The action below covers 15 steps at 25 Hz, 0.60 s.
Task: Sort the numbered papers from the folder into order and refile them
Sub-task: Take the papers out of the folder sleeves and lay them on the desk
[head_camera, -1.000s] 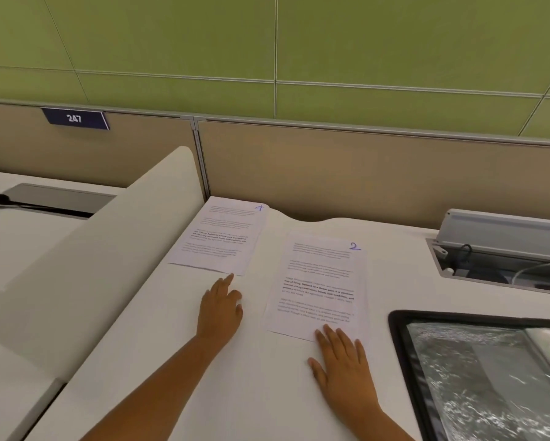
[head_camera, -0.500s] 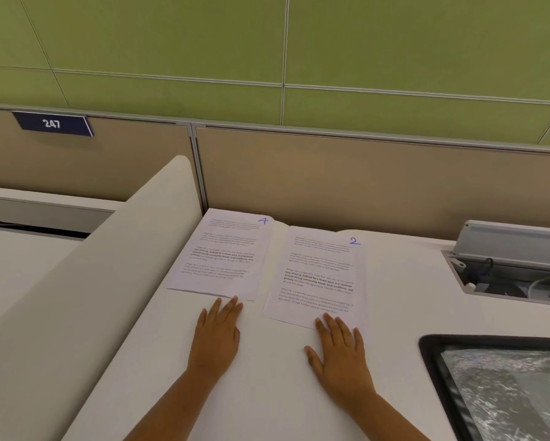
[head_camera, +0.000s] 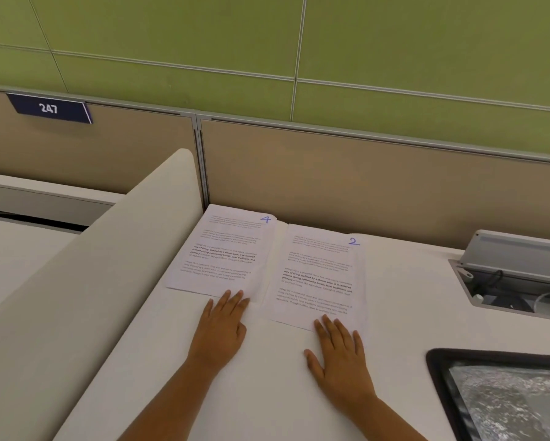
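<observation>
Resting flat and open, each hand has apparently nudged sheet 4 (head_camera: 222,253) and sheet 2 (head_camera: 318,275) closer.

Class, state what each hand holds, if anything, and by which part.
Nothing gripped. Left hand presses flat on paper 4's near edge; right hand on paper 2's.

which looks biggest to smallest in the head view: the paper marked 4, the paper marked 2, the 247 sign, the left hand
1. paper marked 2 and paper marked 4: these look alike in size, so I won't rank them against each other.
2. left hand, though it is nearer the camera.
3. 247 sign, farther back.
</observation>
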Tool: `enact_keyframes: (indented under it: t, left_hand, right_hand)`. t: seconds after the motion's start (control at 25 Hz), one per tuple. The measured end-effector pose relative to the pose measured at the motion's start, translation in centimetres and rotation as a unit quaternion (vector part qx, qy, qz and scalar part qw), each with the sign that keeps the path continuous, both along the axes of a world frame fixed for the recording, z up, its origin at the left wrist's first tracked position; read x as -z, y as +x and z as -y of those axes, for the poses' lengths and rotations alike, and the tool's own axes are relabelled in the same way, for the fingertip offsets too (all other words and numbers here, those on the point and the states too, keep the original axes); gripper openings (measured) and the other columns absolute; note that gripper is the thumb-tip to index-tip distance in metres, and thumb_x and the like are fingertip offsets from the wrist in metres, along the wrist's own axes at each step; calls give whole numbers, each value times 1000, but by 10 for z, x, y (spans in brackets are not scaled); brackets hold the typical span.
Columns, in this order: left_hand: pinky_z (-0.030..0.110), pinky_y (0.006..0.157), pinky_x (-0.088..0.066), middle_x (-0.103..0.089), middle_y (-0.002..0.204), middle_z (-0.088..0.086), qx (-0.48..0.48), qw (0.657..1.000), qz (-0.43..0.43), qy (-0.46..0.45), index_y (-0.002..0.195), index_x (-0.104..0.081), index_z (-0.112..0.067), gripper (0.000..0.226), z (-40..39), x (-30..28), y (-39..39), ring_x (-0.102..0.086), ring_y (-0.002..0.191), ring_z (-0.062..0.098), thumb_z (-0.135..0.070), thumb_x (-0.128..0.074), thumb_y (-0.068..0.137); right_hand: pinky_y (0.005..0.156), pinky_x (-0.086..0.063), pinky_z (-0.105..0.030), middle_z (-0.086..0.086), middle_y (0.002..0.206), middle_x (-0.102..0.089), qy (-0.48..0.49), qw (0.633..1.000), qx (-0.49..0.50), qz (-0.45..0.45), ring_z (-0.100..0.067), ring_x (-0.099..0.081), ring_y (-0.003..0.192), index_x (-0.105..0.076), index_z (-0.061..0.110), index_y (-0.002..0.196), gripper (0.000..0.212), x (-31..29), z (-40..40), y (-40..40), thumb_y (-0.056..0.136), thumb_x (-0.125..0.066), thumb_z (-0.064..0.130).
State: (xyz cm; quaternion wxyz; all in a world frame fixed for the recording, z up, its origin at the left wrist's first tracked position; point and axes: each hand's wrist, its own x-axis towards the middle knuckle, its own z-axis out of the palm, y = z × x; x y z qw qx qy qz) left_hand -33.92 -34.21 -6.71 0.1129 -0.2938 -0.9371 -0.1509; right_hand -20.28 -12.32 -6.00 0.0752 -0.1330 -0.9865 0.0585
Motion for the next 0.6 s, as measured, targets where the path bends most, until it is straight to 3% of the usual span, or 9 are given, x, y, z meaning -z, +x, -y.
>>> enact_keyframes:
  t: [0.16, 0.28, 0.4, 0.48, 0.6]
  left_hand:
    - [35, 103, -25, -56, 131, 1, -12, 999, 22, 24, 128, -53, -10, 52, 1, -1, 1, -54, 119, 21, -23, -32, 83]
    - [30, 109, -11, -48, 139, 0, 1, 999, 33, 25, 139, -36, -12, 52, 2, -2, 1, -35, 131, 13, -38, -15, 99]
    - [30, 111, -7, -26, 152, -9, 4, 1000, 13, 20, 149, -18, -21, 60, 4, -1, -2, -7, 142, 3, -52, -14, 98]
    - [32, 111, -5, -12, 156, -11, -2, 1000, 3, 16, 150, -8, -22, 64, 2, 1, -5, 2, 142, 2, -57, -15, 97]
    - [36, 111, -4, -15, 156, -8, -19, 1000, -16, 6, 150, -6, -21, 67, 1, 2, -7, 4, 142, 4, -59, -15, 96]
  right_hand:
    - [109, -8, -37, 0, 125, -62, -7, 1000, -3, -2, -17, -40, 121, -52, 19, 126, 61, 0, 8, -23, 98, -10, 53]
    - [108, -7, -39, -2, 122, -64, -18, 1000, -2, -23, -19, -40, 119, -56, 17, 123, 63, 2, 25, -43, 99, -8, 49]
    - [108, -6, -40, -2, 121, -65, -24, 998, -18, -48, -18, -42, 118, -60, 18, 121, 64, 6, 42, -62, 99, -6, 45]
    - [109, -6, -39, 0, 120, -65, -31, 998, -30, -49, -18, -50, 116, -68, 19, 116, 69, 5, 50, -75, 99, -6, 44]
    - [107, -16, -39, 1, 120, -65, -19, 997, -52, -46, -17, -56, 113, -68, 23, 116, 69, 5, 57, -87, 98, -7, 50]
